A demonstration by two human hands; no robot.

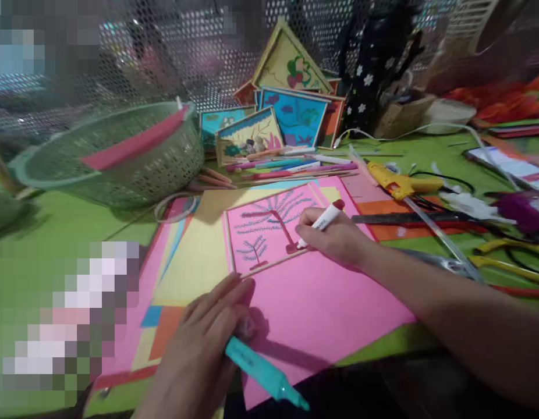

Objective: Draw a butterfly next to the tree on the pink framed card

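Observation:
My right hand (330, 235) is closed around a white marker (321, 222) with a dark red end. The marker's tip meets the framed pink picture (278, 224) at the foot of a red tree trunk. Leafy strokes in dark green-blue fan out above that trunk, and a smaller tree is drawn at lower left. My left hand (215, 326) presses by the picture's lower left corner, with a teal highlighter (265, 372) held in it, pointing down to the right. Under the picture lies a large pink sheet (330, 314) on top of stacked coloured paper (186, 250).
A green plastic basket (151, 169) stands at left, a roll of tape (176, 208) beside it. Behind the picture are several pens (291, 166) and decorated cards (295, 113). At right lie a yellow glue gun (396, 180), yellow-handled pliers (509, 262) and a phone (505, 166).

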